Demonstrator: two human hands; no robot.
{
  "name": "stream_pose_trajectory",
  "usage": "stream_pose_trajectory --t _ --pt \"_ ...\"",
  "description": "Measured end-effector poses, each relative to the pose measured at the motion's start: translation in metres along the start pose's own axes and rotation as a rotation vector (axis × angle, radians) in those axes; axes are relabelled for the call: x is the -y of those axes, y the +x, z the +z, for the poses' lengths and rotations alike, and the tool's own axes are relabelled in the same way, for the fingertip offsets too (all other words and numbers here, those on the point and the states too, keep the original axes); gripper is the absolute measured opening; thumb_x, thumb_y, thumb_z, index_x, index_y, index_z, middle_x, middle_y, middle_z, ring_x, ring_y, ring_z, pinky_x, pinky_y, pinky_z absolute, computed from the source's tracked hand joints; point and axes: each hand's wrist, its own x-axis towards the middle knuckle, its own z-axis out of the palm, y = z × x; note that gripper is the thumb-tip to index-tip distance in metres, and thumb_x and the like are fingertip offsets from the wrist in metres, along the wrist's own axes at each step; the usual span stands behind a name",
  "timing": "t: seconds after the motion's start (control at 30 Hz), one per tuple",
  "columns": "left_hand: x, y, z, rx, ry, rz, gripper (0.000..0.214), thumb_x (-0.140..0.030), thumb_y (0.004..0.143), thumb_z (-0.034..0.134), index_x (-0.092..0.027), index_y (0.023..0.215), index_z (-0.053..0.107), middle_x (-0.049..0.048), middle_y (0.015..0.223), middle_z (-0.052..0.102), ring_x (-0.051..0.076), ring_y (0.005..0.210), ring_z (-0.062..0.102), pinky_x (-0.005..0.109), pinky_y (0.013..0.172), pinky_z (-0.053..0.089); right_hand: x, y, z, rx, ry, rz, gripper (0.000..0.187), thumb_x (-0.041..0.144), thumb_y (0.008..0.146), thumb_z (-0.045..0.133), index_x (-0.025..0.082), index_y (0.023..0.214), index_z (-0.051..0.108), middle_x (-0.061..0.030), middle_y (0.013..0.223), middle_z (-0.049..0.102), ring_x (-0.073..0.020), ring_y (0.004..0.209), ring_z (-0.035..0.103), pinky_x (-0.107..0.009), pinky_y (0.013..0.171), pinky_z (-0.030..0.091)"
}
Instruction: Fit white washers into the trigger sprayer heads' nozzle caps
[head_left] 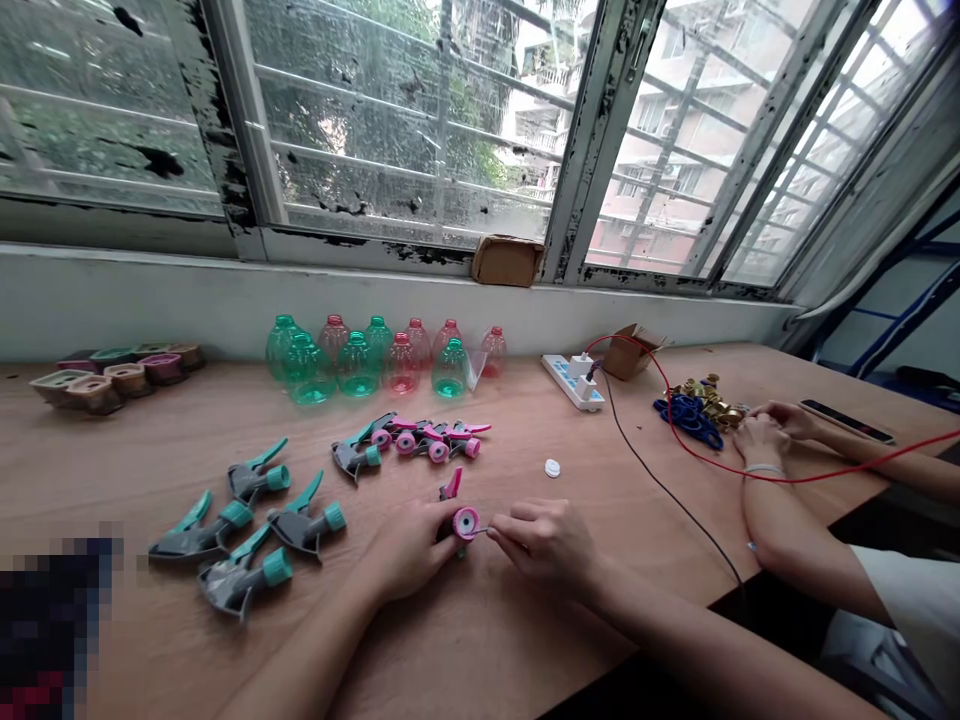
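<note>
Between fingers (506, 532), likely a pink nozzle (466, 522)

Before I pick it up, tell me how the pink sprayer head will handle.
The pink sprayer head looks like molded plastic, so probably light and fairly stiff. Its round nozzle end could make it roll if set down. The thin trigger might flex under pressure.

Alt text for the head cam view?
The left hand and right hand hold a small pink spray nozzle above a wooden table. Teal-and-gray spray heads and teal and pink plastic bottles sit nearby. Another person's hands are at right.
</note>
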Motion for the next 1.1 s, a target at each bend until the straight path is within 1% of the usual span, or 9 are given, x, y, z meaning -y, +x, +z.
stream_pose_trajectory --t 0.13,0.27,0.37,0.6,0.7,0.8,0.93,1.03,1.1 --pt "-0.0012 0.0004 -0.0003 -0.003 -0.003 -0.004 0.014 -0.023 0.083 0.049 -0.019 0.074 0.059 0.0013 0.076 0.063 0.016 0.07 0.053 0.024 0.06 0.032 -0.0004 0.0003 0.0023 -0.091 -0.029 -0.048 0.027 0.029 0.094 0.05 0.02 0.073 0.064 0.0014 0.061 0.06 -0.01 0.056 0.049 -0.028 0.053 0.02" --pt "-0.0008 0.0008 0.0003 -0.005 0.003 -0.01 0.013 -0.022 0.082 0.049 -0.019 0.073 0.058 0.0011 0.076 0.063 0.015 0.069 0.052 0.023 0.059 0.031 0.0011 0.0013 -0.0002 -0.169 -0.081 -0.116 0.023 0.026 0.095 0.049 0.019 0.081 0.066 0.0009 0.06 0.06 -0.0114 0.055 0.047 -0.029 0.053 0.021" --pt "0.0 0.0008 0.0009 -0.013 -0.001 -0.008 0.014 -0.023 0.084 0.049 -0.019 0.073 0.057 0.0008 0.075 0.062 0.015 0.069 0.052 0.023 0.059 0.03 0.0031 0.0024 -0.0026 -0.192 -0.109 -0.149 0.021 0.023 0.095 0.049 0.019 0.083 0.065 0.0009 0.059 0.059 -0.0121 0.054 0.046 -0.029 0.053 0.022" --pt "0.0008 0.002 0.003 -0.033 -0.018 -0.03 0.013 -0.023 0.084 0.05 -0.019 0.075 0.058 0.0009 0.075 0.063 0.015 0.067 0.052 0.023 0.059 0.03 0.0056 0.0042 -0.0041 -0.228 -0.168 -0.164 0.019 0.021 0.095 0.05 0.018 0.084 0.064 0.0018 0.056 0.057 -0.0119 0.052 0.044 -0.03 0.052 0.021" --pt "0.0005 0.0021 0.004 -0.05 -0.012 -0.03 0.013 -0.022 0.084 0.051 -0.019 0.074 0.059 0.0009 0.072 0.062 0.014 0.064 0.052 0.024 0.058 0.029 0.0051 0.0037 -0.0043 -0.217 -0.179 -0.161 0.017 0.022 0.095 0.05 0.019 0.086 0.064 0.0017 0.057 0.058 -0.0114 0.053 0.045 -0.03 0.052 0.02" --pt "0.0006 0.0017 0.0039 -0.078 0.013 -0.011 0.013 -0.021 0.083 0.05 -0.019 0.076 0.061 0.0014 0.069 0.062 0.014 0.062 0.052 0.024 0.058 0.03 0.0044 0.0035 -0.0038 -0.164 -0.175 -0.128 0.018 0.021 0.095 0.05 0.019 0.085 0.065 0.0011 0.058 0.058 -0.0115 0.054 0.047 -0.03 0.053 0.021" --pt "0.0012 0.0016 0.0014 -0.101 0.1 0.004 0.014 -0.02 0.081 0.051 -0.019 0.071 0.061 0.0018 0.067 0.061 0.014 0.061 0.052 0.025 0.057 0.03 0.0021 0.0038 0.0 -0.116 -0.14 -0.104 0.02 0.023 0.095 0.048 0.02 0.085 0.065 0.0008 0.059 0.059 -0.0114 0.055 0.049 -0.03 0.054 0.022" --pt "0.0005 0.0015 -0.0008 -0.136 0.211 -0.004 0.014 -0.023 0.08 0.055 -0.019 0.069 0.062 0.0023 0.072 0.062 0.015 0.065 0.054 0.026 0.058 0.031 -0.0009 0.0043 0.0039 -0.108 -0.103 -0.098 0.021 0.024 0.096 0.048 0.02 0.085 0.066 0.0007 0.061 0.06 -0.0113 0.057 0.05 -0.029 0.054 0.022" --pt "-0.0009 0.0013 -0.0016 -0.15 0.282 -0.022 0.013 -0.027 0.08 0.057 -0.02 0.072 0.064 0.0033 0.08 0.062 0.017 0.068 0.057 0.026 0.059 0.033 -0.003 0.0054 0.0051 -0.103 -0.081 -0.099 0.023 0.026 0.096 0.048 0.02 0.083 0.066 0.0005 0.062 0.06 -0.011 0.058 0.05 -0.029 0.055 0.022"
